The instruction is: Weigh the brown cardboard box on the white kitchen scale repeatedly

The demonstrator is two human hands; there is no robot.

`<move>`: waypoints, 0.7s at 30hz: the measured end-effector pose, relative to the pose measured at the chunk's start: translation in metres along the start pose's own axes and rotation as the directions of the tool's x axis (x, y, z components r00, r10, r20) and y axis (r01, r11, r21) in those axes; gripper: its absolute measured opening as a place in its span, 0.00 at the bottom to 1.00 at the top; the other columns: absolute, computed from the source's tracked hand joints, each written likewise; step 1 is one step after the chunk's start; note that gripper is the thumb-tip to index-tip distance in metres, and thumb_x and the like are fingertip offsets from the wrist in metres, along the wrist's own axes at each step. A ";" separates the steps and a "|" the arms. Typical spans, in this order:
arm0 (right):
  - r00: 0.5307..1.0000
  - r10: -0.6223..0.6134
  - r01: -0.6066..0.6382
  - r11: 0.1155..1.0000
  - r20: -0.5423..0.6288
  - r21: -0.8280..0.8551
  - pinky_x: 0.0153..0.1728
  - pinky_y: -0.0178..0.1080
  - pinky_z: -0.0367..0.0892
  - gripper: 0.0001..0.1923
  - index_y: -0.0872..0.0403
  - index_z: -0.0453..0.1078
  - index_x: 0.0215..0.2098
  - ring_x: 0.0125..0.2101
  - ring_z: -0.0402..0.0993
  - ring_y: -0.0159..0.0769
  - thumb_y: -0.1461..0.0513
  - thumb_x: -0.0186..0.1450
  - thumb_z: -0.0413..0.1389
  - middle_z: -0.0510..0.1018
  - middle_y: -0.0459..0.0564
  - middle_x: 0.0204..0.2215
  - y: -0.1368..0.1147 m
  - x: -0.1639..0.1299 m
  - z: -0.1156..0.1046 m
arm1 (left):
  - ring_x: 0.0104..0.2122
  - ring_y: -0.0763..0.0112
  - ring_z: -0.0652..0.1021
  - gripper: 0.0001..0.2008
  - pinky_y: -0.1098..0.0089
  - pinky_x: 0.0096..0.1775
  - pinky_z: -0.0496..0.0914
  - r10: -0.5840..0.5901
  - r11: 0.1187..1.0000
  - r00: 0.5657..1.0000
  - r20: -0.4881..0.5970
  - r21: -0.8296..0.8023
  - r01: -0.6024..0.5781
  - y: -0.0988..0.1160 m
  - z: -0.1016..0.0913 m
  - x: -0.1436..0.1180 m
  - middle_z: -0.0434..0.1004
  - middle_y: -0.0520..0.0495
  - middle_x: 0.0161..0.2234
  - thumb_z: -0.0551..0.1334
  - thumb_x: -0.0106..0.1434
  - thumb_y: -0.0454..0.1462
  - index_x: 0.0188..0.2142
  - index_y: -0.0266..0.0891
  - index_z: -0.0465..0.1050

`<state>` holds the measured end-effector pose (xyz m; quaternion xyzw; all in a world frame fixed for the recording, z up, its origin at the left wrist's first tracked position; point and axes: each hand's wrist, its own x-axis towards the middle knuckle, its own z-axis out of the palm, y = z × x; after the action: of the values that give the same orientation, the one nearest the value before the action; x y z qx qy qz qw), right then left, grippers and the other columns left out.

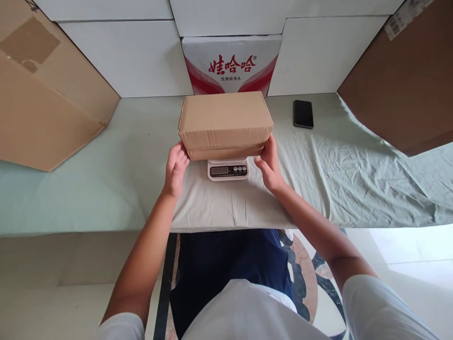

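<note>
A closed brown cardboard box (pixel 226 115) is held between my two hands, over a small white kitchen scale (pixel 228 171). My left hand (pixel 177 167) grips the lower left corner, and my right hand (pixel 268 163) grips the lower right corner with its thumb near the front edge. The scale's display and buttons show in front of the box, while its platform is hidden beneath. Whether the box rests on the platform or hangs just above it, I cannot tell.
A black phone (pixel 303 114) lies on the green cloth (pixel 141 189) to the right. Behind stands a white and red printed carton (pixel 231 66) against white panels (pixel 127 56). Large cardboard pieces flank the table at left (pixel 63 104) and right (pixel 406 85).
</note>
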<state>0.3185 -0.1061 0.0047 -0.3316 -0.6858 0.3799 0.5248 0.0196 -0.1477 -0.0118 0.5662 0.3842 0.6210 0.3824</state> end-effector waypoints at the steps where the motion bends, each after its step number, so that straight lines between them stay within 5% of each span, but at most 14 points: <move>1: 1.000 0.000 0.000 1.000 -0.006 0.000 0.77 0.59 0.52 0.46 0.34 0.42 0.75 0.77 0.49 0.50 0.36 0.65 0.53 0.52 0.43 0.77 0.002 0.000 0.001 | 0.72 0.47 0.66 0.38 0.46 0.70 0.61 -0.003 1.000 1.000 0.003 0.000 0.003 0.001 0.002 0.002 0.69 0.42 0.70 0.55 0.62 0.68 0.65 0.56 0.67; 10: 0.998 0.050 -0.050 0.999 -0.027 -0.011 0.77 0.58 0.53 0.49 0.37 0.42 0.75 0.77 0.46 0.50 0.34 0.63 0.52 0.54 0.44 0.76 0.007 0.002 -0.001 | 0.75 0.45 0.59 0.44 0.49 0.73 0.56 -0.077 0.997 0.995 0.060 0.013 0.076 -0.001 0.006 0.001 0.58 0.41 0.75 0.56 0.62 0.68 0.70 0.51 0.64; 21: 0.998 0.048 -0.049 0.998 -0.030 -0.030 0.76 0.58 0.54 0.48 0.35 0.43 0.75 0.77 0.47 0.50 0.34 0.63 0.53 0.55 0.43 0.76 0.012 -0.001 -0.002 | 0.75 0.46 0.60 0.43 0.49 0.73 0.56 -0.061 0.998 0.997 0.053 0.015 0.060 -0.006 0.005 -0.002 0.58 0.42 0.75 0.57 0.63 0.67 0.71 0.52 0.64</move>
<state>0.3214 -0.1009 -0.0062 -0.3618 -0.6755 0.3769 0.5203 0.0253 -0.1471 -0.0177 0.5732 0.3952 0.5912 0.4071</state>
